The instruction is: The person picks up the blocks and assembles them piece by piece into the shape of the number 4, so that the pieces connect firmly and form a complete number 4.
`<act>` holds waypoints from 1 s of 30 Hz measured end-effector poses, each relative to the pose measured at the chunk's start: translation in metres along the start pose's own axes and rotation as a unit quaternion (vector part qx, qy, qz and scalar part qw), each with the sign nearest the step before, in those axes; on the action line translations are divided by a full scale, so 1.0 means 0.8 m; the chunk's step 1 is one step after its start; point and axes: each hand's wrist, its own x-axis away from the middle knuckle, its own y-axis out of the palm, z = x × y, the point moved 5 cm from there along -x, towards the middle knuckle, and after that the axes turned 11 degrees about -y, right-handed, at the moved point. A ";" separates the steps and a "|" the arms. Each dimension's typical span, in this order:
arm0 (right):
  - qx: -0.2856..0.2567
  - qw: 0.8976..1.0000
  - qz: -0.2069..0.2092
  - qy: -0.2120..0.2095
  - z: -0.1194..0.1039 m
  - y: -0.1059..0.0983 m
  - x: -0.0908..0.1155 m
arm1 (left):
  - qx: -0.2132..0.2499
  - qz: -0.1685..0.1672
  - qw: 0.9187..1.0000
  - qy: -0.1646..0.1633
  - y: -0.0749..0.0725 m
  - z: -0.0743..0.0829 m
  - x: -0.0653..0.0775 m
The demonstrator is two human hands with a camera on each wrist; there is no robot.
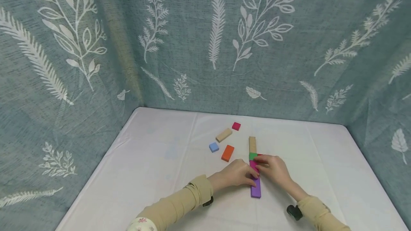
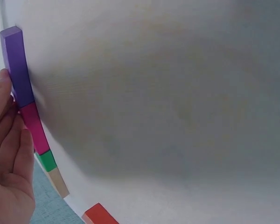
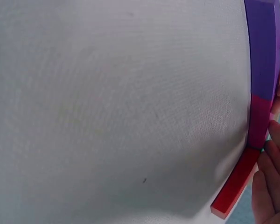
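My left hand (image 1: 235,173), touching purple block (image 1: 255,191); right hand (image 1: 275,168), by red block (image 3: 237,182). Grips: cannot tell. Risk: uneven pressure skewing magenta block (image 2: 35,127).

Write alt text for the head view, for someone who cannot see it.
A person's left hand and right hand touch a row of tan, green, pink and purple blocks on a white table; a red block shows partly behind the right hand. Four loose blocks lie left of the row.
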 end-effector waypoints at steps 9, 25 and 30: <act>0.009 1.000 0.009 0.004 -0.005 -0.001 -0.002 | -0.048 0.000 0.999 0.013 -0.005 0.007 -0.001; 0.004 1.000 0.012 0.004 -0.002 0.002 -0.001 | -0.013 0.058 0.998 0.021 -0.014 0.007 0.009; -0.002 1.000 0.007 0.008 0.000 0.001 -0.002 | 0.097 0.116 0.987 -0.052 -0.034 -0.018 0.016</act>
